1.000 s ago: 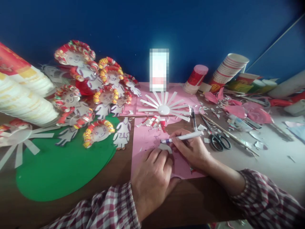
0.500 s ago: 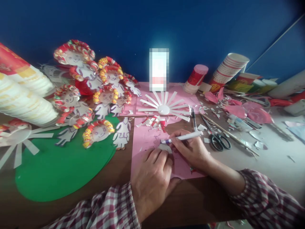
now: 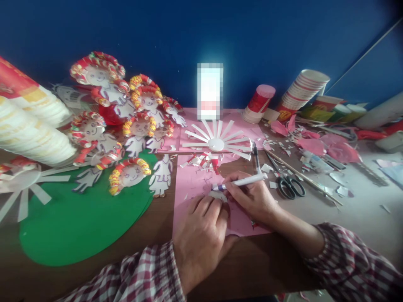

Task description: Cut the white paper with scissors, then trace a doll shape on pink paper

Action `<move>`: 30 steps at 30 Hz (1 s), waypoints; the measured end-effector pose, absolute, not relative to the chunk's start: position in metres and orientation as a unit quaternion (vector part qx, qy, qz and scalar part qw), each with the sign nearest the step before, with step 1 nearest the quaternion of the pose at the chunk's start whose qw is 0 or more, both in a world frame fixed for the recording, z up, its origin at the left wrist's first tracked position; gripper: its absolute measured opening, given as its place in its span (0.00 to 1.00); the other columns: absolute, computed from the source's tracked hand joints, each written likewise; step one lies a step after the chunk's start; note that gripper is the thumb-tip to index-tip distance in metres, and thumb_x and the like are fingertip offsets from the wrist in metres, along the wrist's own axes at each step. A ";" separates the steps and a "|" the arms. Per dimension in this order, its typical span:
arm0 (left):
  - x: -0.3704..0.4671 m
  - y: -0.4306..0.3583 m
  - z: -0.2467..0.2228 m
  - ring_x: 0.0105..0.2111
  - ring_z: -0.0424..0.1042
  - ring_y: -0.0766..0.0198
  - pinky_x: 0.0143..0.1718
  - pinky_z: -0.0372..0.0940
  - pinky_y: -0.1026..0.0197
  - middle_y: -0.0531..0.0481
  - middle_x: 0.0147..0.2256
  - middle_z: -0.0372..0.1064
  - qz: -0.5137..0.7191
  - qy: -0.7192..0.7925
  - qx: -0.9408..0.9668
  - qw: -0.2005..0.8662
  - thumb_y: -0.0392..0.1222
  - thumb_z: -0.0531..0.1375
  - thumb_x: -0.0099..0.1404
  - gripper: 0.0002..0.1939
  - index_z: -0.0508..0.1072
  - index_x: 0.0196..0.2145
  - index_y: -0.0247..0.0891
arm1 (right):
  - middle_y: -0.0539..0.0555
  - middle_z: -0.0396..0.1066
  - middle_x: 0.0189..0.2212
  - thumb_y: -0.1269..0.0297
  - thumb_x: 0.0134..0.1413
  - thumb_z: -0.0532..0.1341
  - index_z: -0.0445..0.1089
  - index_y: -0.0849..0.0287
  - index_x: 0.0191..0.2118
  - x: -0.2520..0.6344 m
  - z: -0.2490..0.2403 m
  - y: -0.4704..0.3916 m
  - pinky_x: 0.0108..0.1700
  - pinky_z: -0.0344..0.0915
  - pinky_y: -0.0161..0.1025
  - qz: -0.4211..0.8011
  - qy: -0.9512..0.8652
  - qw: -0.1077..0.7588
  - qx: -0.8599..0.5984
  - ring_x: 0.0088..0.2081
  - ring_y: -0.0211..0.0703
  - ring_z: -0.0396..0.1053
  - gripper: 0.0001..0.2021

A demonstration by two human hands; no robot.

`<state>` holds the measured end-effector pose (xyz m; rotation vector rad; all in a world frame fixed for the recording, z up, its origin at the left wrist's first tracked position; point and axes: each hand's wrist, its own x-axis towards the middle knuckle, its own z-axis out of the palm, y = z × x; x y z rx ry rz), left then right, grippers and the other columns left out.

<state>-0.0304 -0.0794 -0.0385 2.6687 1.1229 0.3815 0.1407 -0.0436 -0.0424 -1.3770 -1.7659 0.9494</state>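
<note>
In my right hand [image 3: 252, 196] is a white marker [image 3: 244, 181] with a purple band near its tip, slanting down to the left. Its tip meets the edge of a small white paper piece [image 3: 218, 195] on a pink sheet [image 3: 184, 205]. My left hand [image 3: 206, 228] presses that piece down with its fingers bent and close together, covering most of it. Purple marks [image 3: 207, 183] show on the sheet beside the tip. A white cup cut into spread strips [image 3: 216, 144] lies just beyond.
Paper figures with curled hair [image 3: 138, 130] and a green sheet [image 3: 85, 226] are at left, by stacked cups [image 3: 34, 134]. Scissors [image 3: 291, 187], a thin stick [image 3: 302, 178] and paper scraps lie right. More stacked cups [image 3: 299, 94] and a bright blurred panel [image 3: 210, 90] stand behind.
The marker and my right hand have shifted very slightly, the marker's back end a little lower and leftward. My left hand stays on the paper piece.
</note>
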 end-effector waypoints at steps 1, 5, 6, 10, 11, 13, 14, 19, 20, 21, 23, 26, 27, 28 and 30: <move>-0.031 -0.079 -0.039 0.46 0.62 0.51 0.51 0.58 0.47 0.41 0.44 0.65 0.129 0.382 0.908 0.110 0.53 0.55 0.61 0.22 0.70 0.45 0.32 | 0.50 0.69 0.24 0.63 0.58 0.55 0.68 0.60 0.33 0.141 -0.042 -0.043 0.31 0.63 0.33 0.366 -0.684 0.346 -0.528 0.27 0.37 0.66 0.08; -0.031 -0.080 -0.040 0.47 0.62 0.50 0.51 0.58 0.46 0.40 0.46 0.65 0.136 0.382 0.909 0.099 0.54 0.54 0.62 0.24 0.68 0.47 0.32 | 0.51 0.70 0.24 0.61 0.59 0.54 0.67 0.60 0.34 0.141 -0.044 -0.044 0.29 0.64 0.32 0.389 -0.656 0.354 -0.542 0.26 0.37 0.67 0.09; -0.031 -0.081 -0.040 0.47 0.62 0.50 0.50 0.58 0.46 0.40 0.46 0.65 0.138 0.381 0.909 0.096 0.54 0.53 0.62 0.24 0.68 0.48 0.32 | 0.51 0.70 0.25 0.61 0.59 0.54 0.66 0.60 0.34 0.141 -0.045 -0.044 0.29 0.64 0.32 0.394 -0.647 0.359 -0.545 0.26 0.37 0.67 0.09; -0.030 -0.082 -0.044 0.48 0.62 0.50 0.51 0.58 0.46 0.39 0.46 0.66 0.144 0.378 0.911 0.082 0.53 0.54 0.62 0.24 0.68 0.48 0.31 | 0.51 0.70 0.24 0.60 0.59 0.54 0.66 0.60 0.34 0.141 -0.046 -0.045 0.28 0.64 0.32 0.396 -0.642 0.363 -0.547 0.25 0.36 0.67 0.09; -0.030 -0.083 -0.045 0.48 0.62 0.50 0.51 0.58 0.46 0.39 0.46 0.66 0.148 0.377 0.911 0.077 0.53 0.54 0.62 0.24 0.68 0.47 0.31 | 0.51 0.69 0.24 0.61 0.59 0.54 0.66 0.60 0.34 0.141 -0.046 -0.044 0.28 0.63 0.32 0.394 -0.646 0.360 -0.546 0.25 0.36 0.66 0.09; -0.030 -0.085 -0.045 0.49 0.61 0.49 0.52 0.57 0.46 0.39 0.47 0.66 0.150 0.376 0.912 0.067 0.52 0.54 0.62 0.24 0.68 0.48 0.30 | 0.51 0.69 0.24 0.61 0.59 0.54 0.67 0.60 0.33 0.141 -0.045 -0.044 0.28 0.63 0.32 0.387 -0.657 0.354 -0.541 0.25 0.36 0.66 0.09; -0.030 -0.086 -0.045 0.49 0.61 0.49 0.52 0.57 0.46 0.38 0.48 0.66 0.148 0.377 0.912 0.064 0.52 0.54 0.62 0.24 0.68 0.48 0.30 | 0.51 0.68 0.24 0.62 0.58 0.54 0.67 0.60 0.33 0.141 -0.044 -0.044 0.28 0.63 0.32 0.383 -0.664 0.352 -0.538 0.26 0.36 0.66 0.09; -0.028 -0.092 -0.043 0.44 0.63 0.50 0.45 0.61 0.47 0.39 0.47 0.68 0.115 0.394 0.910 0.063 0.50 0.57 0.60 0.22 0.71 0.45 0.30 | 0.49 0.67 0.24 0.63 0.58 0.54 0.67 0.60 0.33 0.141 -0.042 -0.044 0.28 0.61 0.32 0.365 -0.678 0.345 -0.537 0.25 0.36 0.64 0.08; -0.028 -0.093 -0.043 0.43 0.63 0.50 0.45 0.61 0.47 0.39 0.47 0.68 0.113 0.396 0.909 0.061 0.50 0.58 0.60 0.23 0.71 0.46 0.29 | 0.49 0.68 0.24 0.62 0.59 0.54 0.67 0.60 0.34 0.141 -0.043 -0.044 0.28 0.61 0.32 0.366 -0.678 0.345 -0.537 0.25 0.36 0.64 0.08; -0.027 -0.094 -0.043 0.43 0.63 0.50 0.45 0.61 0.47 0.39 0.48 0.68 0.112 0.396 0.909 0.058 0.51 0.58 0.59 0.24 0.70 0.47 0.29 | 0.50 0.68 0.24 0.62 0.59 0.54 0.67 0.60 0.34 0.141 -0.043 -0.044 0.28 0.61 0.32 0.366 -0.678 0.345 -0.536 0.25 0.36 0.65 0.09; -0.027 -0.095 -0.044 0.44 0.63 0.50 0.45 0.61 0.47 0.38 0.48 0.67 0.114 0.397 0.909 0.053 0.51 0.58 0.59 0.26 0.69 0.48 0.28 | 0.50 0.68 0.24 0.62 0.59 0.54 0.68 0.60 0.34 0.141 -0.043 -0.044 0.28 0.61 0.32 0.366 -0.679 0.346 -0.534 0.26 0.36 0.65 0.09; -0.027 -0.095 -0.045 0.44 0.63 0.49 0.45 0.61 0.47 0.39 0.50 0.66 0.114 0.402 0.907 0.050 0.52 0.58 0.59 0.27 0.69 0.50 0.29 | 0.51 0.69 0.24 0.61 0.59 0.54 0.67 0.60 0.33 0.141 -0.045 -0.044 0.29 0.62 0.32 0.370 -0.671 0.352 -0.538 0.26 0.37 0.66 0.10; -0.027 -0.095 -0.045 0.44 0.63 0.49 0.45 0.61 0.47 0.39 0.50 0.66 0.113 0.403 0.907 0.050 0.52 0.58 0.59 0.27 0.69 0.50 0.30 | 0.51 0.69 0.24 0.60 0.59 0.54 0.67 0.60 0.33 0.141 -0.045 -0.044 0.28 0.62 0.32 0.371 -0.667 0.353 -0.541 0.25 0.37 0.66 0.10; -0.027 -0.095 -0.045 0.44 0.64 0.49 0.45 0.61 0.47 0.39 0.51 0.66 0.112 0.404 0.907 0.051 0.53 0.57 0.59 0.27 0.69 0.50 0.30 | 0.51 0.70 0.24 0.60 0.59 0.54 0.67 0.60 0.33 0.140 -0.045 -0.044 0.28 0.63 0.32 0.372 -0.665 0.353 -0.543 0.25 0.37 0.66 0.10; -0.027 -0.095 -0.045 0.44 0.64 0.49 0.45 0.61 0.47 0.39 0.51 0.66 0.110 0.403 0.907 0.053 0.54 0.57 0.59 0.28 0.69 0.50 0.30 | 0.51 0.69 0.24 0.60 0.59 0.54 0.67 0.60 0.33 0.140 -0.045 -0.045 0.27 0.63 0.32 0.373 -0.663 0.353 -0.545 0.24 0.36 0.66 0.10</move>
